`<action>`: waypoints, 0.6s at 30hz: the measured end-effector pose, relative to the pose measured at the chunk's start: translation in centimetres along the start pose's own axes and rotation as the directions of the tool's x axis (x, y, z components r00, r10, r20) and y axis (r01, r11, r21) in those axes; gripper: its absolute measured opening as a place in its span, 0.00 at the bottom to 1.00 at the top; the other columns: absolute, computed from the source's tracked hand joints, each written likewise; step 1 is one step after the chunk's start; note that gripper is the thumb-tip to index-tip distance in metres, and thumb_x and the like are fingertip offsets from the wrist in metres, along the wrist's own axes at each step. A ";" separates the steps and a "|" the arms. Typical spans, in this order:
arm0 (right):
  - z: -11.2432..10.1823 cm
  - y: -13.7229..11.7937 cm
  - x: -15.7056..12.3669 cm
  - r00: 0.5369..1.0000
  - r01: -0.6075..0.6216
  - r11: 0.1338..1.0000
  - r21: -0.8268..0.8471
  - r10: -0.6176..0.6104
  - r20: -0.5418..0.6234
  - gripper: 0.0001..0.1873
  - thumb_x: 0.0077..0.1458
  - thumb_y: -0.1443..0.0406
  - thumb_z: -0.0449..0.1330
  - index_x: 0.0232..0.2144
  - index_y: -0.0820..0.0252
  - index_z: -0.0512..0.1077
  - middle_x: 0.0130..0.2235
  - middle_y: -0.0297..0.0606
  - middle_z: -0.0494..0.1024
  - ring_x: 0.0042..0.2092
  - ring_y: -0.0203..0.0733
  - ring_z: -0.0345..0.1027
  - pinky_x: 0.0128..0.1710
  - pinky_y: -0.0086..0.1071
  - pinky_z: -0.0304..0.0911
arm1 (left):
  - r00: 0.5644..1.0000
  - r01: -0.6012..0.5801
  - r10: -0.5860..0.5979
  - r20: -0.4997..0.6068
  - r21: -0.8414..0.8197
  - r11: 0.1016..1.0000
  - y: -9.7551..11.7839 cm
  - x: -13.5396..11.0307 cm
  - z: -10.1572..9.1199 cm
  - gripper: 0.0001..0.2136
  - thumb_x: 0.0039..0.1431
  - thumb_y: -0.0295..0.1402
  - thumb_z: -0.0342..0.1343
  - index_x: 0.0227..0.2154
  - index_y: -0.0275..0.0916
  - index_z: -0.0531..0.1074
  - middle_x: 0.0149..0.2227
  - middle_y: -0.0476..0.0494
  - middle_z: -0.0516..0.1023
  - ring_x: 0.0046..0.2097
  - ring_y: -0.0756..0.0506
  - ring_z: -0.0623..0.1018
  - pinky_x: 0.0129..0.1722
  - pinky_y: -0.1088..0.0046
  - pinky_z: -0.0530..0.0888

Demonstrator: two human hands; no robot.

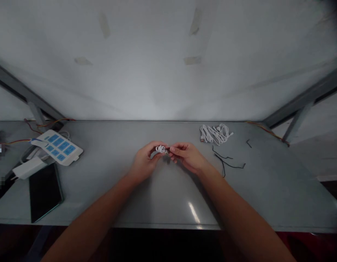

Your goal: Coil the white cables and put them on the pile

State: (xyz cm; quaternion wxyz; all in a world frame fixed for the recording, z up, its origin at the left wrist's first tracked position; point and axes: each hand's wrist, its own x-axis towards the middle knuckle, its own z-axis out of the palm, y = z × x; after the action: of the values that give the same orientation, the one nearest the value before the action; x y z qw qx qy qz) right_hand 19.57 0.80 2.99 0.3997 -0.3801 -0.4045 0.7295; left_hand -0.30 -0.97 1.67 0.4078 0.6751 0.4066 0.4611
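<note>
My left hand [145, 160] and my right hand [184, 156] meet above the middle of the grey metal table [168, 203]. Between their fingertips is a small coil of white cable [160, 149], pinched from both sides. A small metal end shows at the coil's right side, partly hidden by my right fingers. Beyond my right hand lies a loose bundle of white cables [216, 134]. Several thin black wires [224, 161] lie nearer, right of my right hand, touching neither hand.
A white power strip with blue panels [57, 147] and a white charger [29, 168] lie at the left, beside a black tablet [45, 192]. Orange-red wires [266, 131] run along the table's far right edge. A white wall rises behind the table.
</note>
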 end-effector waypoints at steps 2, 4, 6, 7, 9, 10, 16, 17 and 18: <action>-0.2 -0.1 0.0 1.000 -0.010 1.000 -0.004 0.010 -0.001 0.19 0.40 0.52 0.78 0.26 0.60 0.79 0.26 0.34 0.77 0.26 0.33 0.64 0.27 0.30 0.57 | 0.999 -0.017 0.018 0.026 -0.053 0.998 0.2 0.1 -0.1 0.11 0.65 0.35 0.62 0.49 0.41 0.76 0.46 0.40 0.79 0.48 0.44 0.78 0.52 0.63 0.75; -0.3 0.0 0.1 1.000 -0.016 1.000 -0.003 0.016 0.008 0.19 0.40 0.53 0.78 0.25 0.60 0.78 0.24 0.32 0.75 0.25 0.32 0.61 0.27 0.30 0.55 | 0.998 -0.031 0.036 0.059 -0.083 0.996 0.5 0.2 -0.1 0.12 0.64 0.36 0.63 0.48 0.40 0.77 0.46 0.40 0.77 0.47 0.44 0.78 0.50 0.65 0.76; -0.3 0.2 0.2 0.999 -0.036 0.999 0.008 0.036 0.030 0.19 0.40 0.54 0.78 0.24 0.60 0.77 0.23 0.31 0.73 0.24 0.30 0.59 0.26 0.29 0.53 | 0.995 -0.015 0.025 0.099 -0.105 0.994 0.7 0.2 -0.2 0.13 0.63 0.37 0.64 0.48 0.40 0.78 0.45 0.40 0.75 0.45 0.45 0.77 0.48 0.66 0.76; -0.3 0.4 0.2 0.998 -0.050 0.999 0.012 0.049 0.038 0.19 0.41 0.54 0.78 0.24 0.60 0.76 0.23 0.30 0.72 0.24 0.30 0.58 0.25 0.29 0.52 | 0.993 0.000 0.014 0.119 -0.121 0.993 0.8 0.2 -0.3 0.13 0.63 0.37 0.64 0.48 0.40 0.78 0.45 0.40 0.74 0.45 0.45 0.77 0.47 0.67 0.76; -0.3 0.7 0.4 0.997 -0.070 0.998 -0.002 0.070 0.028 0.21 0.41 0.53 0.77 0.23 0.60 0.75 0.22 0.30 0.71 0.23 0.30 0.57 0.24 0.29 0.50 | 0.989 0.026 -0.003 0.147 -0.151 0.988 0.8 0.3 -0.3 0.12 0.63 0.37 0.64 0.48 0.40 0.78 0.45 0.41 0.74 0.44 0.45 0.77 0.47 0.67 0.77; -0.3 0.9 0.5 0.997 -0.071 0.997 -0.021 0.072 0.012 0.21 0.41 0.52 0.77 0.23 0.61 0.75 0.22 0.30 0.71 0.22 0.30 0.57 0.23 0.29 0.49 | 0.988 0.030 -0.005 0.155 -0.159 0.987 0.8 0.3 -0.3 0.12 0.63 0.36 0.64 0.48 0.40 0.78 0.45 0.41 0.74 0.45 0.45 0.77 0.47 0.67 0.76; -0.8 0.8 0.5 1.000 -0.026 0.994 -0.109 0.027 0.009 0.23 0.45 0.47 0.74 0.25 0.61 0.79 0.24 0.35 0.76 0.25 0.33 0.64 0.26 0.30 0.57 | 0.983 0.027 -0.009 0.181 -0.096 0.995 0.1 0.3 -0.4 0.16 0.65 0.34 0.61 0.55 0.45 0.77 0.46 0.43 0.72 0.46 0.44 0.77 0.50 0.65 0.76; -0.9 0.7 0.5 1.000 -0.016 0.992 -0.128 0.019 0.023 0.22 0.45 0.48 0.74 0.25 0.61 0.79 0.24 0.35 0.77 0.25 0.33 0.65 0.27 0.30 0.59 | 0.983 0.025 -0.013 0.183 -0.065 0.998 0.1 0.4 -0.4 0.17 0.65 0.34 0.61 0.56 0.45 0.77 0.46 0.42 0.72 0.46 0.44 0.77 0.50 0.65 0.76; -0.9 0.6 0.4 0.999 -0.006 0.989 -0.151 0.011 0.036 0.20 0.46 0.49 0.74 0.27 0.61 0.80 0.25 0.36 0.78 0.26 0.34 0.66 0.28 0.30 0.59 | 0.984 0.021 -0.015 0.180 -0.034 0.999 0.0 0.4 -0.4 0.17 0.65 0.34 0.61 0.56 0.45 0.77 0.46 0.42 0.72 0.47 0.44 0.77 0.49 0.65 0.76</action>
State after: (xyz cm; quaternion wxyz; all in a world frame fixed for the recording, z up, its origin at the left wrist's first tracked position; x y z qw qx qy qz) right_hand 20.06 1.20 2.01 0.3590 -0.3974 -0.4642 0.7055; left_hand -0.60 -0.58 1.91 0.4591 0.7028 0.3659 0.4017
